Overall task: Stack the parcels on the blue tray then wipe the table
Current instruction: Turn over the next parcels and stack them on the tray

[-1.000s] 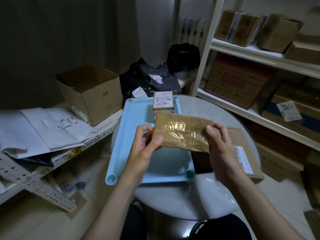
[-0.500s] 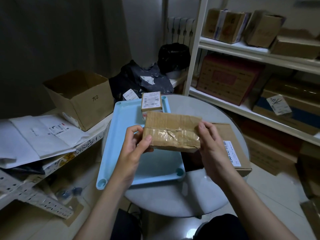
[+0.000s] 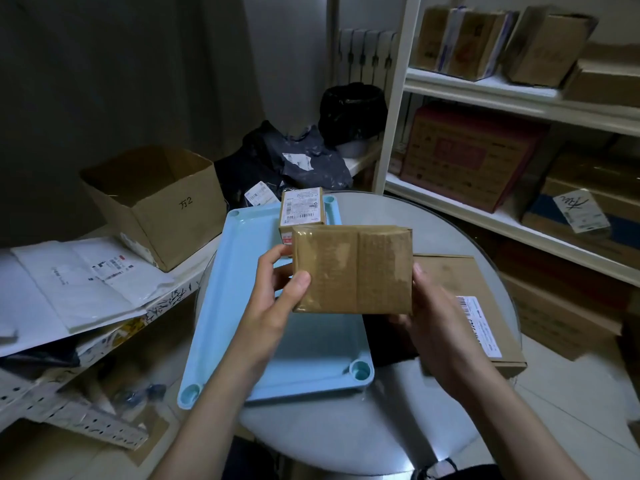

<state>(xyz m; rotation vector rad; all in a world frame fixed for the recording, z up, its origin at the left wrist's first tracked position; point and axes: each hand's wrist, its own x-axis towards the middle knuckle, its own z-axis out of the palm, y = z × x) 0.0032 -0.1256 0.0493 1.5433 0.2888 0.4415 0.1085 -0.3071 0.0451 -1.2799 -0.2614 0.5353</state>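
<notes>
A brown taped parcel [image 3: 353,270] is held in the air above the blue tray [image 3: 242,306], its broad face turned up toward me. My left hand [image 3: 277,299] grips its left edge with the thumb on top. My right hand [image 3: 436,327] holds its right edge from below. A small labelled box [image 3: 302,211] stands at the tray's far end. A flat cardboard parcel with a white label [image 3: 464,299] lies on the round table [image 3: 346,431] to the right of the tray, partly hidden by my right hand.
An open cardboard box [image 3: 156,202] and white mailers [image 3: 76,282] sit on a low shelf at the left. Dark plastic bags [image 3: 298,161] lie beyond the tray. A white shelving unit [image 3: 502,95] full of boxes stands at the right.
Both hands have turned the brown parcel so a different, flatter face points up, and lifted it slightly. The camera has shifted a little; the tray and other parcels stay put.
</notes>
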